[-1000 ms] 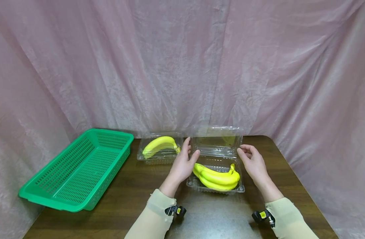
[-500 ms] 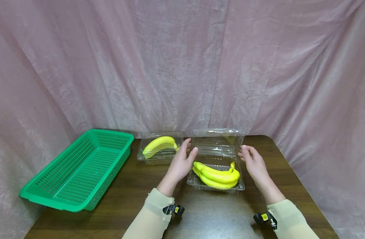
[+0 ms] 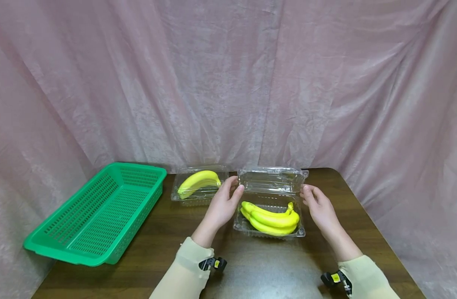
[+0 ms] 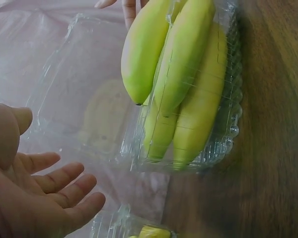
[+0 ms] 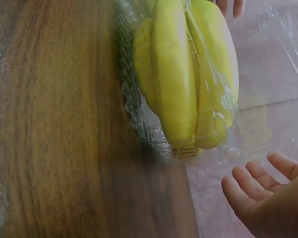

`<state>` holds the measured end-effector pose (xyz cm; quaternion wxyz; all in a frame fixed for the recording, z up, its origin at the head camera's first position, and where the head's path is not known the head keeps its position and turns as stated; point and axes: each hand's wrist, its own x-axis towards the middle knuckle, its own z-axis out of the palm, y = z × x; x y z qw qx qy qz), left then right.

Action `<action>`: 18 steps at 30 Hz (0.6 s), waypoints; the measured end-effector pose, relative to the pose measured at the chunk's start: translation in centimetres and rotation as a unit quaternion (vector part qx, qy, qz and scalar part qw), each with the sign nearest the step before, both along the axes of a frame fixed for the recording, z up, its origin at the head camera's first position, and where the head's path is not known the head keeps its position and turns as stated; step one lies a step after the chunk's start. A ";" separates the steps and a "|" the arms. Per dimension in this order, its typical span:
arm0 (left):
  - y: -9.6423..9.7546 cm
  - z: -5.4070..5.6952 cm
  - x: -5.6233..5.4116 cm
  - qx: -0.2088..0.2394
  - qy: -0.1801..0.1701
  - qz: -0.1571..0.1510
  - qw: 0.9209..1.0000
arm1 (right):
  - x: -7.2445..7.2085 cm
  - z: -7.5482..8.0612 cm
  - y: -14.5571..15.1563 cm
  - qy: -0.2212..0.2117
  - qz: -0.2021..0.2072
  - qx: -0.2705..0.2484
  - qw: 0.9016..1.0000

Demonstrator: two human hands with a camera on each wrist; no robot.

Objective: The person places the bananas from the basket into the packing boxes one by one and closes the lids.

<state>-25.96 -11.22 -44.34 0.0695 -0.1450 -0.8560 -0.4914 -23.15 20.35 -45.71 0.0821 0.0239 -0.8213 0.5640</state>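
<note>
A clear plastic clamshell container (image 3: 269, 233) sits on the table with its lid (image 3: 271, 180) tilted back behind it. Inside its base lies a bunch of yellow bananas (image 3: 271, 219), also seen through the clear wall as bananas (image 4: 201, 104) in the left wrist view. My left hand (image 3: 223, 203) is beside the lid's left edge, its fingers (image 4: 64, 181) spread and relaxed with nothing in them. At the lid's right edge is my right hand (image 3: 318, 205), whose fingers (image 5: 256, 183) are loosely extended and hold nothing. Whether a fingertip touches the lid is hard to tell.
Left of the hands stands a second clear container (image 3: 198, 199), lid down, with bananas (image 3: 200, 182) inside. A green slotted basket (image 3: 138, 218) occupies the table's left side. Behind the wooden table (image 3: 265, 265) hangs a pink curtain (image 3: 228, 83).
The lid has leaned farther back, its top edge sinking lower. My left hand has drawn slightly left, away from the container; the right hand has shifted slightly outward. The bananas stay in the base.
</note>
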 end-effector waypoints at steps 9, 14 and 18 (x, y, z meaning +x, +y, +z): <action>-0.3 0.0 0.4 0.001 -0.004 -0.004 1.000 | 0.5 -0.2 0.2 0.000 0.004 0.009 1.000; -0.4 -0.1 0.6 -0.005 -0.001 -0.009 1.000 | 0.8 -0.3 0.4 0.008 0.012 0.012 1.000; -0.7 -0.1 0.8 -0.011 0.002 -0.012 1.000 | 1.1 -0.5 0.5 0.004 0.019 0.008 1.000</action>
